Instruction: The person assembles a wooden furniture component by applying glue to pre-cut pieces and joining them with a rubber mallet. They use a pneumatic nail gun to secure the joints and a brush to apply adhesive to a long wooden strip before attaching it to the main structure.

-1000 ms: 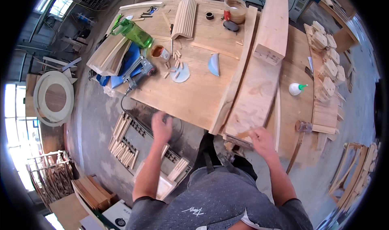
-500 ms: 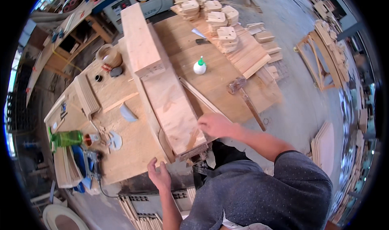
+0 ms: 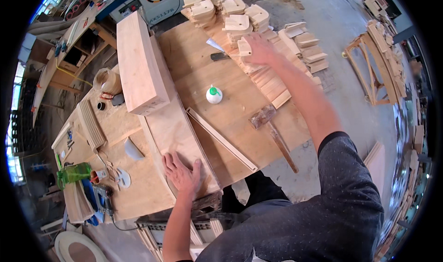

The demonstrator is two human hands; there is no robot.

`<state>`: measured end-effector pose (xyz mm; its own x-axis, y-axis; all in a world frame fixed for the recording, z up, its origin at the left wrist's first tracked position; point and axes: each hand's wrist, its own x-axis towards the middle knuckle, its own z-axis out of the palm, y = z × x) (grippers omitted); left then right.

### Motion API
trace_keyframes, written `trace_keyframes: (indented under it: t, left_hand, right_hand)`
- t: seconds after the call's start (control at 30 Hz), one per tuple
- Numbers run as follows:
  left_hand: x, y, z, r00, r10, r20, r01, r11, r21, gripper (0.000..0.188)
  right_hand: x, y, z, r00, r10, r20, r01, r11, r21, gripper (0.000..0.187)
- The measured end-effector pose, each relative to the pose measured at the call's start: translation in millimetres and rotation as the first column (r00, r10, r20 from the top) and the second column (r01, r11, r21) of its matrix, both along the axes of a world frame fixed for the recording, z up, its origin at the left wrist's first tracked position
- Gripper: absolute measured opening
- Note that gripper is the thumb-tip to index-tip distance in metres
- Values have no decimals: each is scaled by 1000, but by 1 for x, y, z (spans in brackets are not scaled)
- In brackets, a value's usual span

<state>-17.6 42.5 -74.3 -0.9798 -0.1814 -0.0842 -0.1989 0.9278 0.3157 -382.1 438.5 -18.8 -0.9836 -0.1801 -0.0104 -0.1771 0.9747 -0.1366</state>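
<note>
My left hand [image 3: 182,173] lies flat, fingers spread, on the near end of a long pale wooden board [image 3: 168,133]. A thick wooden block [image 3: 143,73] rests on the board's far part. My right arm stretches out to the stacks at the far right. There my right hand [image 3: 262,50], slightly blurred, has its fingers bent round the right side of a shaped wooden piece [image 3: 245,48] with a small hole. This piece is at the nearest stack, and the hand hides part of it. Whether it is lifted cannot be seen.
A white glue bottle [image 3: 214,95] with a green cap, a narrow wooden strip [image 3: 221,139] and a mallet [image 3: 263,116] lie right of the board. More stacked pieces [image 3: 237,23] stand behind. To the left are a green bottle [image 3: 74,173] and a power tool [image 3: 105,197].
My right hand has left the board's near end and reached far right to the stacked pieces. My left hand has come down onto the board. The view has shifted.
</note>
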Motion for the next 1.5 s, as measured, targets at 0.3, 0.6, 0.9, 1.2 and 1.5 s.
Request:
trace_keyframes:
  t: [0.3,0.6,0.9,1.2,1.5]
  left_hand:
    - [2,-7,-17,998,-51,-35,47,993,-107,101]
    - [3,-9,-22,993,-75,-85,64,989,-134,98]
    - [0,0,-9,998,-37,-52,30,990,-135,92]
    - [0,-1,-12,994,-16,-106,4,993,-119,95]
    - [1,-1,-12,986,-37,-162,19,994,-108,92]
  right_hand:
    - [22,59,10,989,112,93,-105,991,-80,98]
    - [75,121,-3,958,243,152,-222,964,-146,113]
    - [-1,49,3,946,300,123,-291,953,-83,108]
    - [17,46,-5,938,333,93,-340,938,64,108]
    - [-7,44,-21,915,394,82,-402,888,222,104]
